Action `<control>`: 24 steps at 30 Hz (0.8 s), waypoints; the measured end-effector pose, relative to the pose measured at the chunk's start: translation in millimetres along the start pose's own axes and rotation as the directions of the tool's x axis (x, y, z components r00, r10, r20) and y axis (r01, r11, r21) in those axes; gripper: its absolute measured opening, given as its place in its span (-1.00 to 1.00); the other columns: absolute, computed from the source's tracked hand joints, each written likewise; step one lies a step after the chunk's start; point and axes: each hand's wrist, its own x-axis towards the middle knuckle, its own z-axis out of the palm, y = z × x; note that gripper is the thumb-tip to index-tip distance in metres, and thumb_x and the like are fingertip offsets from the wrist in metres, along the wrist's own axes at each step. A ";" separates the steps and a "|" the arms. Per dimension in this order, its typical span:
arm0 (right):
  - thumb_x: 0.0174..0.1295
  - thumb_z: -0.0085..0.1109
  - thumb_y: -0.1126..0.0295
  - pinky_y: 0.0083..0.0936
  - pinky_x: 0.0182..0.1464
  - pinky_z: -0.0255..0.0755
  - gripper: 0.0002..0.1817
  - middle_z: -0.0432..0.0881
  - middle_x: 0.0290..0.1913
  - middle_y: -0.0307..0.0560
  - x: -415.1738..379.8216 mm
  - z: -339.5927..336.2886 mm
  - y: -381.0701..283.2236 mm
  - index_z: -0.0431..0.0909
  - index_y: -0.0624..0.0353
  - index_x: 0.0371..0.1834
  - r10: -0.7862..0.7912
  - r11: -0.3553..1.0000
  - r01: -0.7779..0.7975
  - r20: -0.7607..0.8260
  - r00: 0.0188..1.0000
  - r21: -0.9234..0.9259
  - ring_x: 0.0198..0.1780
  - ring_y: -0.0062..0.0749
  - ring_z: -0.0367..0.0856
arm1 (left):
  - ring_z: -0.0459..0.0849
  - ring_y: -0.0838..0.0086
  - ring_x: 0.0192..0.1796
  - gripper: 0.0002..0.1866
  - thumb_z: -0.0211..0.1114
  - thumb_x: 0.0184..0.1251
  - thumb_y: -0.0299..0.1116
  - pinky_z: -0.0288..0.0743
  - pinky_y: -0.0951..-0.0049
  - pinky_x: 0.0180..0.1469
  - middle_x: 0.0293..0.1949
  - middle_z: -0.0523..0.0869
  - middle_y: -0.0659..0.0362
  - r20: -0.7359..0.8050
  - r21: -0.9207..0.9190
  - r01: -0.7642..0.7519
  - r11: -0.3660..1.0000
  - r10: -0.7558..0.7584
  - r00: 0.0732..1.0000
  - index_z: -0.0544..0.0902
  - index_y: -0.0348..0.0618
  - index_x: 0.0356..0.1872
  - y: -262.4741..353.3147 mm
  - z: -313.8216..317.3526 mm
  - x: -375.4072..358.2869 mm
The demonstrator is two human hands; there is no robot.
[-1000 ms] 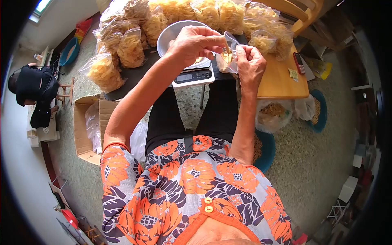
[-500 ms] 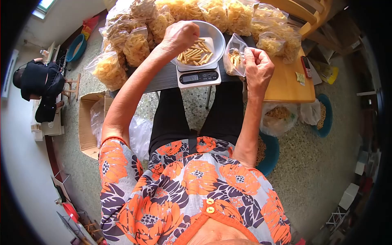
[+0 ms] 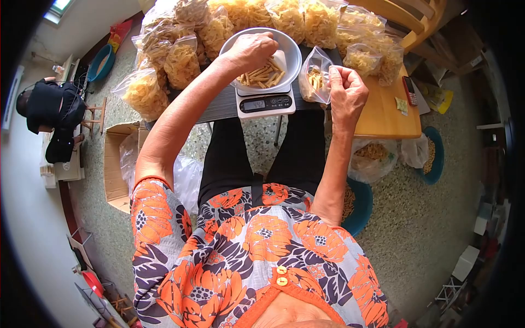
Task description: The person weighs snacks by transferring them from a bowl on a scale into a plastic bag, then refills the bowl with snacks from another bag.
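My left hand (image 3: 253,51) is over the pale round bowl (image 3: 295,54), its fingers closed and pointing right; whether anything is between them is hidden. Short tan dried sticks (image 3: 264,77) lie in the bowl, which rests on a white digital scale (image 3: 266,104) with a lit display. To the right, my right hand (image 3: 349,90) pinches the top edge of a clear plastic bag (image 3: 307,93). That bag stands upright on the dark table beside the scale, with some of the same tan sticks inside.
Several filled clear bags (image 3: 183,61) line the table's back and left. A wooden table (image 3: 377,120) at right bears a red phone (image 3: 410,91). A cardboard box (image 3: 116,169) and a teal basin (image 3: 362,205) stand on the floor. Another person (image 3: 57,109) sits far left.
My left hand has moved slightly right and down over the bowl. My right hand keeps its pinch on the plastic bag, almost still.
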 end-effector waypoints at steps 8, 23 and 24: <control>0.32 0.30 0.42 -0.65 -0.38 0.47 -0.84 0.65 -0.47 -0.28 0.2 -0.9 1.7 0.65 0.34 -0.30 -0.012 1.000 0.012 -0.003 1.000 0.001 -0.47 -0.72 0.53 | 0.72 0.23 -0.16 -0.81 0.40 0.06 -0.47 0.57 0.25 -0.13 -0.31 0.71 0.11 -0.070 -0.161 0.079 0.984 -0.091 0.993 0.67 -0.09 -0.26 -3.1 -4.5 -1.9; 0.30 0.31 0.41 -0.60 -0.36 0.49 -0.83 0.67 -0.48 -0.25 -0.1 1.7 1.9 0.66 0.34 -0.30 0.006 1.000 -0.006 0.013 1.000 0.003 -0.47 -0.68 0.57 | 0.77 0.49 -0.23 -0.79 0.45 0.29 -0.46 0.68 0.60 -0.25 -0.25 0.75 0.12 0.329 -0.868 0.173 -0.465 -0.279 0.902 0.66 -0.30 -0.11 63.1 -33.7 -22.2; 0.30 0.31 0.41 -0.60 -0.36 0.50 -0.83 0.68 -0.47 -0.24 -0.1 1.8 1.9 0.66 0.34 -0.30 0.005 1.000 -0.005 0.008 1.000 0.004 -0.47 -0.67 0.58 | 0.79 0.48 -0.25 -0.78 0.45 0.30 -0.44 0.68 0.59 -0.27 -0.26 0.77 0.10 0.309 -0.905 0.180 -0.385 -0.304 0.901 0.67 -0.31 -0.11 69.4 -36.1 -20.0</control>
